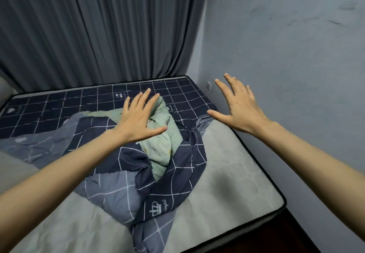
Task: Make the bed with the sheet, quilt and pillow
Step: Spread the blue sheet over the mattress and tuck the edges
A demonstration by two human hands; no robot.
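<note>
Above the bed, both hands are spread wide with fingers splayed, grasping nothing. Beneath the left hand (138,117) lies the rumpled pale green quilt (164,140), bunched among folds of the navy grid-patterned sheet (59,110), which covers the far half of the grey mattress (233,173). Off to the side, the right hand (240,105) hovers near the wall (286,55), clear of all fabric.

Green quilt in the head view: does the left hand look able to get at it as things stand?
Probably yes. The open left hand hovers right over the green quilt, which lies exposed amid the bunched navy checked sheet; nothing shows between them.
</note>
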